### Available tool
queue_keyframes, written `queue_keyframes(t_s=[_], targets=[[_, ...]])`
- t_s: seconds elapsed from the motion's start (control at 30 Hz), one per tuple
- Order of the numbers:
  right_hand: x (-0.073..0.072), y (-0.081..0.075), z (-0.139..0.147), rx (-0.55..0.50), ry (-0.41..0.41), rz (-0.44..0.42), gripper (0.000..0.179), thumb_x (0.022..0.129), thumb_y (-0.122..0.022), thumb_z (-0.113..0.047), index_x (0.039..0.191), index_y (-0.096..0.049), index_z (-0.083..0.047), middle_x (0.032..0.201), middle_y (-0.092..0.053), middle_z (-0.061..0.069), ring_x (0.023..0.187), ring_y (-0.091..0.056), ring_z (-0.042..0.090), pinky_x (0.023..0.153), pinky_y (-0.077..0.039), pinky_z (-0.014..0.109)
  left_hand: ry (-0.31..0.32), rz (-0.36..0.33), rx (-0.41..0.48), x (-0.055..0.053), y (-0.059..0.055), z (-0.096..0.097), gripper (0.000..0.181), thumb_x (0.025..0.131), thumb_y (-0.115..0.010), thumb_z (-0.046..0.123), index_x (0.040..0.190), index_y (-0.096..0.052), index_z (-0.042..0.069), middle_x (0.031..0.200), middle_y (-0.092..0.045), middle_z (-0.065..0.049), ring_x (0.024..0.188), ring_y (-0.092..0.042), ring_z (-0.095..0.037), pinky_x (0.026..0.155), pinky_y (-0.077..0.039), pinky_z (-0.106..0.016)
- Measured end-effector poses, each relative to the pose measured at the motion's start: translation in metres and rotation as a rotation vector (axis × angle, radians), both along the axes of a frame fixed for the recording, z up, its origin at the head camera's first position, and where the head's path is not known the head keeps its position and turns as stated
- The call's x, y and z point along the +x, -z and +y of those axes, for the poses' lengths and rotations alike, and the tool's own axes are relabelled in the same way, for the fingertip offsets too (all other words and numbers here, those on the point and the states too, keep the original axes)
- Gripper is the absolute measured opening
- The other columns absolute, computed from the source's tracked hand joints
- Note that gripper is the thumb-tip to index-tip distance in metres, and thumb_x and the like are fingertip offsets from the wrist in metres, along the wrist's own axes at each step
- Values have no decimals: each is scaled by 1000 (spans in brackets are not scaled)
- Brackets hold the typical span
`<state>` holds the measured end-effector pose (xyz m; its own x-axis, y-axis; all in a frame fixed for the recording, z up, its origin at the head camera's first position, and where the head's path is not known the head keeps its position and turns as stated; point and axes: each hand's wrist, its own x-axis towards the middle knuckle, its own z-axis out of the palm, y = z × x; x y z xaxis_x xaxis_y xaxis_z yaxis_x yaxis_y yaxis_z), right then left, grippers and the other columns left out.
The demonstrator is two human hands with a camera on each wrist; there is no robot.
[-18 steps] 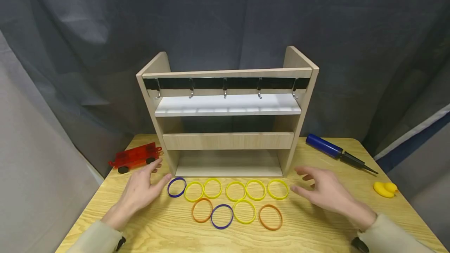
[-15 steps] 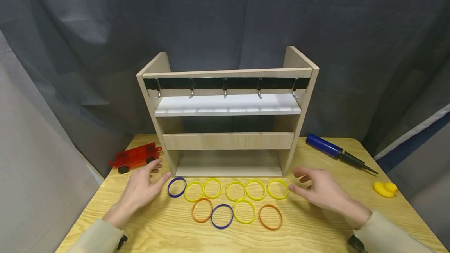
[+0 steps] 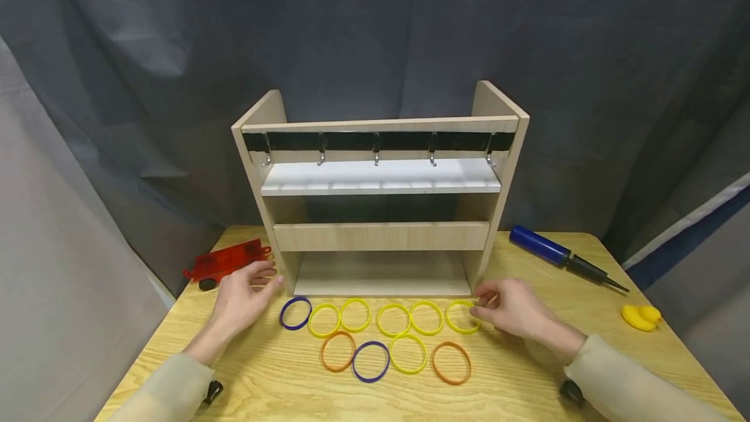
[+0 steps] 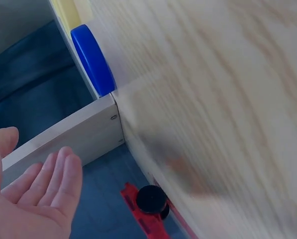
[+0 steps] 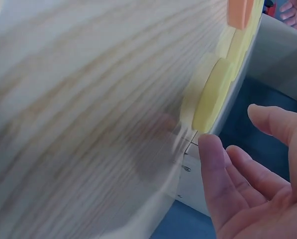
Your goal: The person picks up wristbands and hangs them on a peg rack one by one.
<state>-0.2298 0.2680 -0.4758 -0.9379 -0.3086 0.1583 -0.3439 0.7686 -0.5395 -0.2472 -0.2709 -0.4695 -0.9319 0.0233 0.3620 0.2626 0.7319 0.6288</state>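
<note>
Rings in yellow, blue and orange lie flat on the table before a wooden shelf rack (image 3: 381, 237). My right hand (image 3: 515, 310) is over the right edge of the rightmost yellow ring (image 3: 463, 331). In the right wrist view, thumb and index finger are apart, with a fingertip (image 5: 210, 144) right at that yellow ring (image 5: 213, 97). My left hand (image 3: 241, 298) hovers left of the dark blue ring (image 3: 285, 321), fingers relaxed and holding nothing. The left wrist view shows the blue ring (image 4: 93, 59) apart from the left hand (image 4: 44, 199).
Metal hooks (image 3: 376, 155) hang along the rack's upper bar, above a white shelf (image 3: 381, 178). A red toy car (image 3: 228, 260) lies behind my left hand. At right are a blue and black hand pump (image 3: 541, 246) and a yellow rubber duck (image 3: 638, 318).
My right hand has moved left, from beside the rightmost yellow ring to over its edge. The left hand has shifted only slightly. The rings lie as before.
</note>
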Motion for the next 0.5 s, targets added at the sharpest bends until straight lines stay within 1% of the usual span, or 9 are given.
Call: queue_keyframes(t_s=[0.13, 0.33, 0.5], targets=[[-7, 3, -2, 9, 5, -9, 22, 89, -94, -21, 102, -83, -7, 86, -80, -4, 67, -65, 0, 64, -55, 20, -24, 4, 29, -6, 3, 2, 31, 102, -85, 23, 129, -80, 8, 116, -88, -13, 103, -87, -32, 91, -72, -47], [-14, 12, -3, -8, 0, -39, 14, 88, -94, -17, 95, -84, -10, 80, -78, -5, 59, -62, 0, 61, -54, 20, -59, 36, 55, -13, 6, 6, 22, 100, -87, 20, 117, -83, 8, 107, -89, -12, 95, -88, -30, 83, -71, -31], [-17, 13, -3, 23, 19, -22, 12, 86, -96, -16, 91, -85, -11, 78, -77, -7, 66, -61, 1, 62, -52, 20, -82, 45, 64, -18, 5, 8, 19, 99, -89, 21, 112, -84, 8, 103, -89, -12, 92, -88, -29, 78, -66, -20]])
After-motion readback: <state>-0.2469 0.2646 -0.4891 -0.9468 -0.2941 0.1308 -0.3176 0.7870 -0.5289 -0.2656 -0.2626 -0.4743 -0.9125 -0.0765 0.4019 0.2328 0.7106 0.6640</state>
